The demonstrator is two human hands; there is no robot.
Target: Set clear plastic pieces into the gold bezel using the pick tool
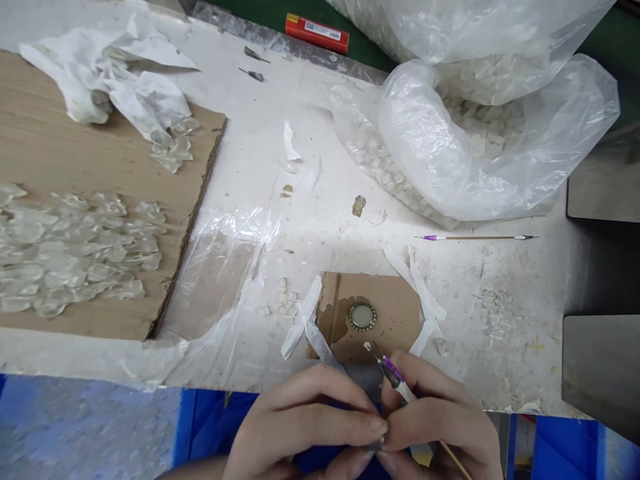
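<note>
Both hands meet at the bottom of the head view, fingertips pressed together around a small greyish piece (pixel 376 443) mostly hidden by the fingers. My left hand (pixel 310 420) pinches it from the left. My right hand (pixel 443 417) pinches it from the right and also holds a thin stick tool (pixel 393 373) with a purple and dark needle tip pointing up-left. A tiny white bit (pixel 368 347) shows at the needle end. Just beyond the hands, a round cap with a toothed rim (pixel 363 317) lies on a small, partly wet cardboard piece (pixel 395 307) with white strips at its sides.
Clear flat pieces (pixel 65 260) cover a large cardboard sheet (pixel 125 173) at left, beside crumpled white tissue (pixel 135 87). Plastic bags (pixel 450 160) of pale pieces stand back right. A second stick tool (pixel 480 238), small cubes (pixel 284 299) and a red box (pixel 317 33) lie about.
</note>
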